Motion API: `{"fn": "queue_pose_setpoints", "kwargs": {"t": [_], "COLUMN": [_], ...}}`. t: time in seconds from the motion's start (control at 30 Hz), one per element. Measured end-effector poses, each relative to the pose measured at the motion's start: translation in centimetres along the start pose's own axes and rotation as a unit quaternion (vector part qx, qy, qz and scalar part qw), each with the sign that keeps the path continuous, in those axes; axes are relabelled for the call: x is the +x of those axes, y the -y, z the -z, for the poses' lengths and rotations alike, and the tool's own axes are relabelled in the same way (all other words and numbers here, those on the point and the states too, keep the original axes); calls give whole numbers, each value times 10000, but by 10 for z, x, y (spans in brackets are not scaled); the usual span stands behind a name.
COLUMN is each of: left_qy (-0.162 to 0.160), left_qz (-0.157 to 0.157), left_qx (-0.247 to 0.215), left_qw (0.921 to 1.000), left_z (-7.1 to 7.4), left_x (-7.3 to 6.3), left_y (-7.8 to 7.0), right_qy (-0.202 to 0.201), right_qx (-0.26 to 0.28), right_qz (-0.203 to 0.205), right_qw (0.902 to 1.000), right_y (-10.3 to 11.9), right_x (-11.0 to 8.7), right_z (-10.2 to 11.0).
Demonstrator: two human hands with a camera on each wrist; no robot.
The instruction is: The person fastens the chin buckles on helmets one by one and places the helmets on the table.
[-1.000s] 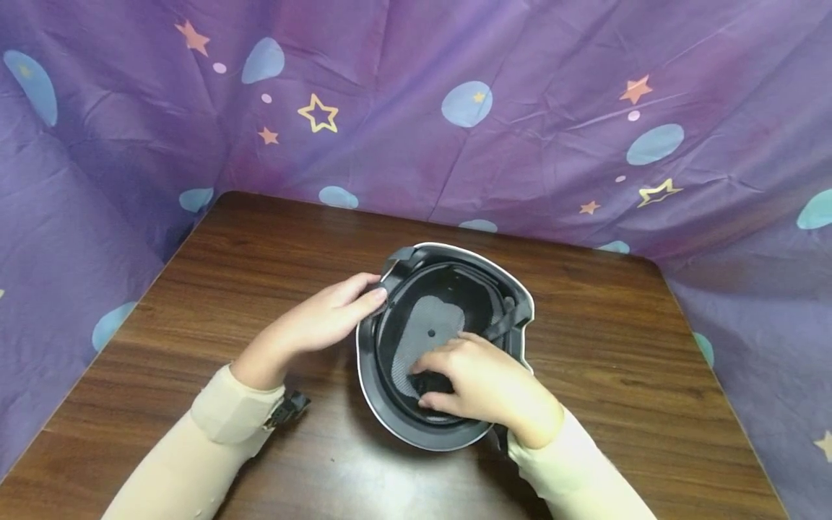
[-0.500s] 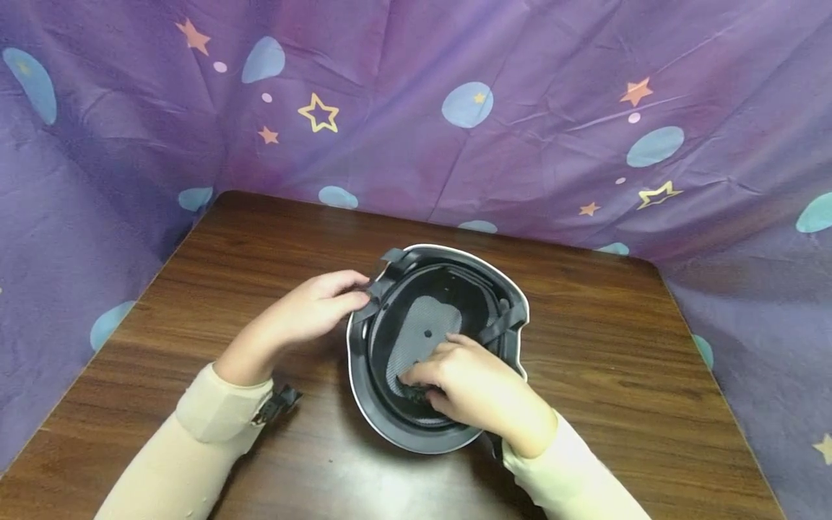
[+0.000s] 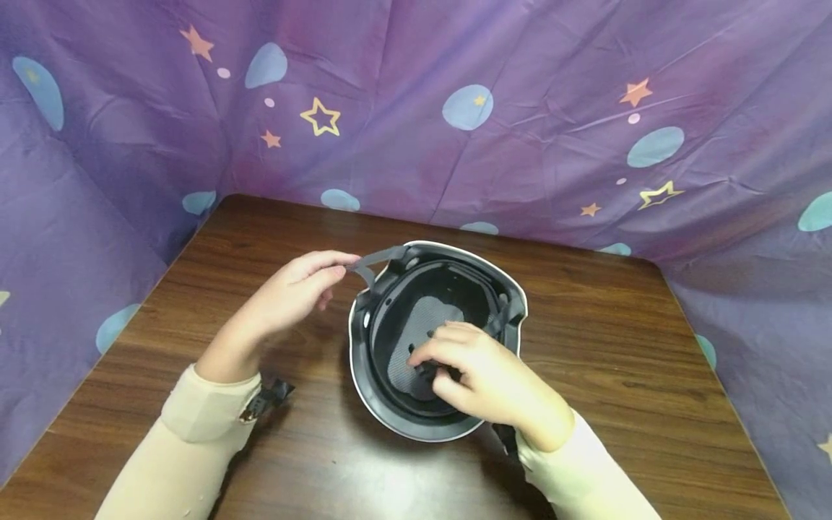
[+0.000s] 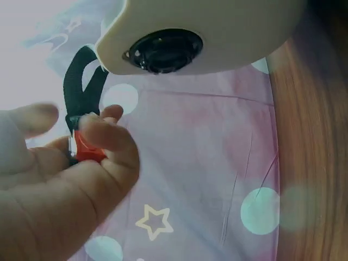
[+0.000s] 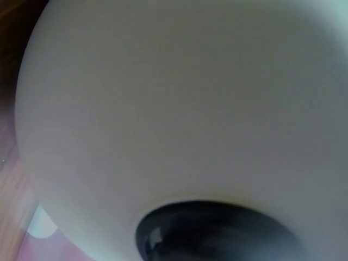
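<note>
A white-shelled helmet point(image 3: 448, 430) lies upside down, its black padded inside facing up. Off its left rim, my left hand point(image 3: 292, 285) draws out a dark chin strap point(image 3: 383, 255). The left wrist view shows that hand's fingers curled round a red buckle point(image 4: 87, 149) at the strap's end. My right hand point(image 3: 477, 368) reaches over the near right rim, with fingers bent inside the helmet. A second dark strap point(image 3: 499, 321) runs from the right rim to behind these fingers, and a small black piece shows between finger and thumb. The right wrist view shows only the outer shell point(image 5: 163, 125).
The helmet is on a brown wooden table point(image 3: 611, 375). A purple cloth point(image 3: 546, 130) with stars and blue spots hangs behind it and along both sides. Round black parts point(image 4: 166, 50) sit on the shell's outside.
My left hand has moved left and away from the rim, pulling the strap out into a taut loop. The right hand has lifted slightly inside the helmet. The helmet has shifted a little left.
</note>
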State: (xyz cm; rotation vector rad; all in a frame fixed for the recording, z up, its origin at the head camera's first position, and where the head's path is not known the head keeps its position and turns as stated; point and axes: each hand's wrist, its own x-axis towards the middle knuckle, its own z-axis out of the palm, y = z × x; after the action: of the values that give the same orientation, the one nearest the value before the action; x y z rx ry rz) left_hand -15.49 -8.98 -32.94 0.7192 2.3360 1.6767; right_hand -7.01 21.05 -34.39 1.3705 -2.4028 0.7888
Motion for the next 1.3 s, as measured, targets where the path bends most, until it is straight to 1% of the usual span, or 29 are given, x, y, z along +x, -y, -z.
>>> {"fn": "queue_pose_setpoints", "kwargs": {"t": [0.1, 0.2, 0.3, 0.4, 0.5, 0.57, 0.7, 0.83, 0.9, 1.0, 1.13, 1.23, 1.3], "left_qy": [-292, -597, -805, -887, -962, -1008, -1095, -1146, -1142, -1025, -941, -1019, -1014], "left_qz": [-266, -574, -900, -1379, -1815, -1971, -2134, -2347, -2475, -2651, -2895, -3043, -3112], "left_qx": [92, 144, -70, -335, -448, -532, -780, -973, -936, -823, -350, 181, 307], "left_qw": [9992, 9965, 9927, 9859, 9776, 9737, 9677, 9604, 9576, 9552, 9519, 9470, 9444], "left_z": [-3, -6, -9, -13, -20, -26, -38, -46, -49, -51, -52, -53, -54], "left_x": [-1, -1, 0, 1, 1, 1, 1, 3, 4, 6, 7, 7, 7], "left_y": [-1, 0, 1, 2, 2, 2, 1, 0, 0, 1, 3, 5, 6], "right_qy": [-179, -342, -501, -664, -784, -838, -864, -823, -827, -877, -1050, -1267, -1379], "right_qx": [409, 690, 806, 909, 1043, 1144, 1293, 1284, 1244, 1249, 1169, 1141, 1165], "right_qz": [-56, -166, -294, -456, -561, -625, -797, -862, -789, -646, -585, -779, -914], "right_qw": [9990, 9969, 9951, 9926, 9899, 9879, 9846, 9845, 9856, 9862, 9858, 9823, 9793], "right_y": [0, 1, 2, 2, 3, 4, 5, 6, 6, 6, 5, 5, 4], "right_x": [-1, -3, -2, -1, -1, -1, -3, -3, -3, -2, 0, 1, 2], "right_z": [3, 5, 7, 8, 8, 9, 9, 8, 8, 8, 6, 7, 7]}}
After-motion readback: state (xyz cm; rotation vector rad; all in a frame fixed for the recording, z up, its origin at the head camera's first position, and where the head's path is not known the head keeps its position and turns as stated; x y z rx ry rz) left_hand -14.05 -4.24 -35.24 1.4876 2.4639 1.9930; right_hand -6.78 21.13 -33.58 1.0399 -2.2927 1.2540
